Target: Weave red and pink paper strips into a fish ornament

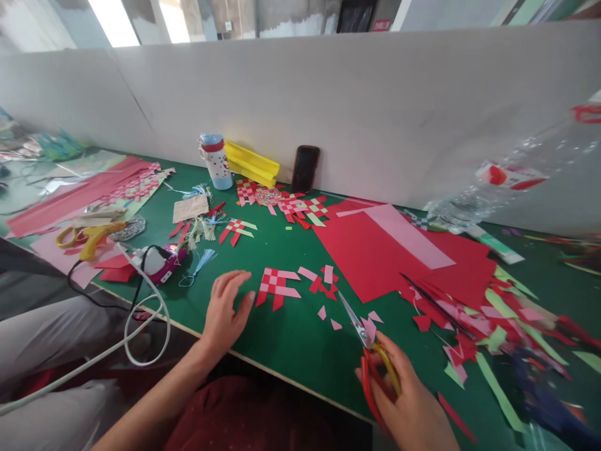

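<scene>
In my right hand (408, 394) is a pair of scissors (360, 329) with red and yellow handles, its blades pointing up and left over the table. My left hand (228, 307) rests near the table's front edge, holding nothing, with thumb and fingers apart. Just right of its fingertips lies a woven pink and red paper fish (275, 288). Small red and pink paper pieces (323, 279) lie between the fish and the scissor tips. Several pink snippets (335, 324) are scattered beside the blades, and one pink scrap lies against them.
Red paper sheets (361, 263) and a heap of paper strips (498, 313) cover the right side. Behind stand a cup (216, 161), a phone (305, 169) and a bottle (498, 175). At left lie a yellow glue gun (96, 239), a white cord (162, 319) and tassels (201, 263).
</scene>
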The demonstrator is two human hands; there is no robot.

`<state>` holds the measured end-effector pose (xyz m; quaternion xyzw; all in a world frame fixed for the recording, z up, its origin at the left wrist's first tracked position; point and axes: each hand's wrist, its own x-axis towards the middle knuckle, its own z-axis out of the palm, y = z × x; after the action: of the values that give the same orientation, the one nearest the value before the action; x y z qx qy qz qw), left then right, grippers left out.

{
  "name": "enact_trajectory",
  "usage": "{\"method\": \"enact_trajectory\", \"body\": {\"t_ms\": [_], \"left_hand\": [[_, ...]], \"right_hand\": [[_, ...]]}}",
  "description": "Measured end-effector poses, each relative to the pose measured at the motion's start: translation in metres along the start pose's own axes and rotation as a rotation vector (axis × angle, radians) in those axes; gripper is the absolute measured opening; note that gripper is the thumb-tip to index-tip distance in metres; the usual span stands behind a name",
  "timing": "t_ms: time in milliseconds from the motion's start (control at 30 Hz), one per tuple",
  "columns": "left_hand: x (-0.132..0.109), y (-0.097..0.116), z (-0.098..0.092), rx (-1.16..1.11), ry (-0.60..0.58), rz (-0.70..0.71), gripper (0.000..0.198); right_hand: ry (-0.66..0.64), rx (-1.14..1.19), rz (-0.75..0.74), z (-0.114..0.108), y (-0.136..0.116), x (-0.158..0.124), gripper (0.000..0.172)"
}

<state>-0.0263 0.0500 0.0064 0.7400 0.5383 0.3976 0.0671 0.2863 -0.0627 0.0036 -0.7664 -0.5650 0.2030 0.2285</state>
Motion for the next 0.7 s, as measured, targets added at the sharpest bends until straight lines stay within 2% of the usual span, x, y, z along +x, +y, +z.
{"method": "enact_trajectory", "body": {"t_ms": [33, 167, 200, 300, 367, 433, 533, 700], "left_hand": [[-0.007, 0.009, 0.0, -0.025, -0.008, 0.026, 0.025], [-0.03, 0.056, 0.011, -0.16, -0.176, 0.226, 0.024], [-0.033, 0.067, 0.015, -0.19, -0.221, 0.276, 0.024], [-0.034, 0.089, 0.024, -0.225, -0.253, 0.376, 0.023], [-0.027, 0.093, 0.029, -0.197, -0.248, 0.358, 0.025], [-0.016, 0.092, 0.033, -0.127, -0.258, 0.279, 0.034], [0.003, 0.092, 0.038, -0.053, -0.34, 0.211, 0.048], [0.024, 0.101, 0.041, -0.064, -0.561, 0.165, 0.023]], "right_hand": [[0.003, -0.038, -0.037, 0.001, -0.001, -0.001, 0.056], [0.064, -0.246, -0.26, 0.005, -0.008, -0.005, 0.056], [0.085, -0.293, -0.32, 0.005, -0.009, -0.006, 0.055], [0.16, -0.409, -0.461, 0.003, -0.011, -0.009, 0.052], [0.196, -0.466, -0.519, 0.001, -0.01, -0.011, 0.05], [0.204, -0.491, -0.559, -0.002, -0.008, -0.012, 0.05], [0.193, -0.493, -0.61, -0.004, -0.006, -0.014, 0.049], [0.186, -0.513, -0.663, -0.008, 0.0, -0.017, 0.052]]}}
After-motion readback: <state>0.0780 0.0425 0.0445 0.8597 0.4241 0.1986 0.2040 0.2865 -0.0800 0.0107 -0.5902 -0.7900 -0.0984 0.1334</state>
